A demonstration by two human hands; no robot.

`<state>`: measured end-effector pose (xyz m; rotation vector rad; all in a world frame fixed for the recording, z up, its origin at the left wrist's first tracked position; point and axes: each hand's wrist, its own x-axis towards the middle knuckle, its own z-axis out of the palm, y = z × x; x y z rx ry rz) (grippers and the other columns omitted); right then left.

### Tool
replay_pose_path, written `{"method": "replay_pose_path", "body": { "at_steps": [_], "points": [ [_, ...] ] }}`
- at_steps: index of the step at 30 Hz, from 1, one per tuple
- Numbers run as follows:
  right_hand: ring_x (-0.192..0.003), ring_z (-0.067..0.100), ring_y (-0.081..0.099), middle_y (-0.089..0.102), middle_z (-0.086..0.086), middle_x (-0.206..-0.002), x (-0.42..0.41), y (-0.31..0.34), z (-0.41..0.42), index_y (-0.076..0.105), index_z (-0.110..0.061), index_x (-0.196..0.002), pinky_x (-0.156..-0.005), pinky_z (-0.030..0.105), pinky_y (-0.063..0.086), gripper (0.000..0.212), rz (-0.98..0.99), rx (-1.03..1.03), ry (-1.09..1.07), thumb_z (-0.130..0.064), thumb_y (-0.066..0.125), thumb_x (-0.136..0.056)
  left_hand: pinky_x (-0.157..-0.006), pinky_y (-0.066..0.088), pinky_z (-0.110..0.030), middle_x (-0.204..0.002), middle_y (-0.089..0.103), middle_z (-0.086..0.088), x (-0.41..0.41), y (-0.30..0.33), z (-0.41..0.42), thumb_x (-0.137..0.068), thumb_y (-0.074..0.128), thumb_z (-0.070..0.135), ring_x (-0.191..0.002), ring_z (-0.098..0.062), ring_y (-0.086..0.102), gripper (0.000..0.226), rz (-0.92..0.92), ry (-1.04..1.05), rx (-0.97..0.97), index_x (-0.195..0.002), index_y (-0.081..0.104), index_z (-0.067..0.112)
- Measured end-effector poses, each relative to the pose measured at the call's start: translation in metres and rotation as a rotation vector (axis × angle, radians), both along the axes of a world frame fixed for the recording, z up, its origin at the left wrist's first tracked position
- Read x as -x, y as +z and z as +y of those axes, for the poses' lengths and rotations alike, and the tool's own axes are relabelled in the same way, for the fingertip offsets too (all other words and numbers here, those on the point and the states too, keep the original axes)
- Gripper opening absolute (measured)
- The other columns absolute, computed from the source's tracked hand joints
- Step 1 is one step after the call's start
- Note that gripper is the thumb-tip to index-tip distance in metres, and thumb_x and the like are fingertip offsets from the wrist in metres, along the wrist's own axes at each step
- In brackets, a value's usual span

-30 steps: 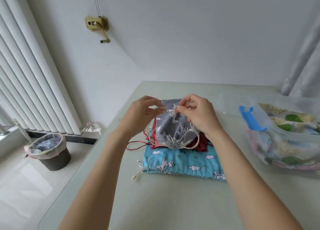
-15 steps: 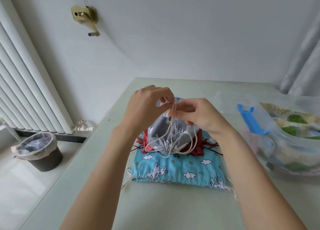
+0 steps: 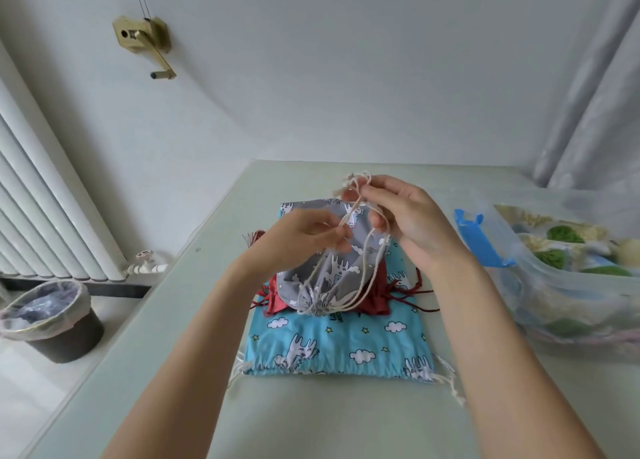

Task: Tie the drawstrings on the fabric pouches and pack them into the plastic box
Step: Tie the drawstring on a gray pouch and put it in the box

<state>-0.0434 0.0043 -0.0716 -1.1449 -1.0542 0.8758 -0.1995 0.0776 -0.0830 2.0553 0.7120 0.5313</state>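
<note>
On the pale bench (image 3: 311, 420), a little left of its middle, lies a stack of pouches: a blue pouch (image 3: 346, 341) with clouds and white animals flat at the bottom, a red pouch (image 3: 372, 297) on top of it, and a grey pouch (image 3: 332, 271) uppermost, its gathered mouth turned toward the person and its body tilted up and away. Cream drawstrings (image 3: 349, 251) run from that gathered mouth up to both hands, which are raised over the stack. The left hand (image 3: 298, 242) pinches the strings between thumb and fingertips just above the grey fabric. The right hand (image 3: 405, 216) is higher and a little farther back, its fingers curled round loops of the same strings, with the loose ends sticking up above its fingertips. The exact crossing of the strings between the two hands is too tangled to tell. Red cords (image 3: 419, 299) from the red pouch trail out to the right on the bench. The blue pouch's own white strings (image 3: 450, 382) lie loose at its near corners. At the right edge of the bench stands the clear plastic box (image 3: 540, 285), with a blue clip (image 3: 481, 237) on its near left side and pouches already inside it (image 3: 568, 247), green and cream through the wall. On the floor to the left stands a lined bin (image 3: 52, 320), near a white radiator (image 3: 45, 216).
</note>
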Motion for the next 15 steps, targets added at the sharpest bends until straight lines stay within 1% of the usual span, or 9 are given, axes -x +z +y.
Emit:
{"method": "replay_pose_path", "body": {
  "at_steps": [1,3,5,6,8,9,11,13,15],
  "points": [
    [-0.052,0.005,0.046,0.065,0.005,-0.084,-0.003,0.001,-0.002,0.066,-0.017,-0.090,-0.048,0.014,0.035,0.014,-0.018,-0.014,0.041,-0.010,0.054,-0.092,-0.087,0.050,-0.031,-0.080,0.067,0.000,0.001,0.000,0.001,-0.095,0.052,0.016,-0.078,-0.008,0.068,0.014,-0.069,-0.023,0.079,-0.091,0.062,0.008],
    [-0.060,0.007,0.046,0.062,0.007,-0.091,-0.008,0.002,-0.005,0.066,-0.018,-0.087,-0.055,0.014,0.036,0.015,-0.164,-0.028,0.113,-0.011,0.054,-0.092,-0.086,0.052,-0.033,-0.072,0.062,0.000,0.004,0.004,0.003,-0.097,0.045,0.009,-0.073,-0.011,0.067,0.018,-0.231,0.003,0.222,-0.087,0.059,0.007],
    [-0.066,0.009,0.050,0.060,0.004,-0.099,-0.009,0.001,-0.006,0.066,-0.019,-0.086,-0.063,0.014,0.040,0.014,-0.373,-0.029,0.091,-0.009,0.057,-0.089,-0.078,0.055,-0.031,-0.071,0.064,0.000,0.008,0.008,0.007,-0.097,0.038,0.005,-0.070,-0.014,0.067,0.025,-0.368,0.024,0.349,-0.085,0.060,0.008],
    [-0.069,0.009,0.053,0.057,0.002,-0.102,-0.008,0.001,-0.004,0.066,-0.020,-0.086,-0.067,0.013,0.043,0.014,-0.441,-0.046,0.038,-0.007,0.060,-0.087,-0.073,0.055,-0.030,-0.076,0.067,-0.003,0.009,0.009,0.007,-0.095,0.034,0.002,-0.071,-0.016,0.067,0.031,-0.413,0.006,0.389,-0.084,0.062,0.009],
    [-0.076,0.013,0.058,0.055,-0.001,-0.100,-0.005,-0.001,0.001,0.067,-0.025,-0.082,-0.077,0.017,0.048,0.019,-0.514,-0.106,-0.081,-0.006,0.066,-0.083,-0.064,0.056,-0.025,-0.090,0.071,-0.007,0.011,0.011,0.004,-0.092,0.030,-0.006,-0.075,-0.018,0.068,0.039,-0.449,-0.031,0.396,-0.084,0.065,0.010],
    [-0.079,0.018,0.060,0.056,-0.003,-0.096,-0.004,-0.002,0.003,0.067,-0.028,-0.080,-0.080,0.021,0.050,0.023,-0.540,-0.135,-0.123,-0.006,0.068,-0.081,-0.061,0.056,-0.022,-0.096,0.071,-0.005,0.010,0.010,0.003,-0.092,0.031,-0.009,-0.074,-0.017,0.069,0.040,-0.459,-0.032,0.376,-0.085,0.066,0.010],
    [-0.084,0.023,0.062,0.059,-0.003,-0.091,-0.003,-0.004,0.005,0.067,-0.032,-0.079,-0.083,0.027,0.052,0.027,-0.561,-0.188,-0.161,-0.006,0.070,-0.080,-0.053,0.053,-0.018,-0.103,0.067,-0.006,0.009,0.008,0.000,-0.091,0.040,-0.013,-0.069,-0.014,0.069,0.031,-0.485,-0.031,0.381,-0.091,0.061,0.010],
    [-0.084,0.020,0.063,0.060,-0.004,-0.090,-0.003,-0.004,0.005,0.069,-0.029,-0.082,-0.083,0.026,0.053,0.025,-0.559,-0.228,-0.169,-0.004,0.069,-0.080,-0.048,0.050,-0.016,-0.113,0.062,-0.012,0.006,0.005,-0.001,-0.089,0.051,-0.008,-0.063,-0.014,0.068,0.020,-0.483,-0.021,0.434,-0.100,0.052,0.010],
    [-0.082,0.013,0.063,0.060,-0.005,-0.091,-0.001,-0.004,0.005,0.071,-0.022,-0.087,-0.083,0.023,0.052,0.019,-0.559,-0.245,-0.154,-0.004,0.070,-0.080,-0.050,0.050,-0.016,-0.118,0.061,-0.012,0.004,0.002,0.001,-0.088,0.057,0.000,-0.058,-0.013,0.065,0.026,-0.412,0.020,0.394,-0.112,0.051,0.007]
  ]
}}
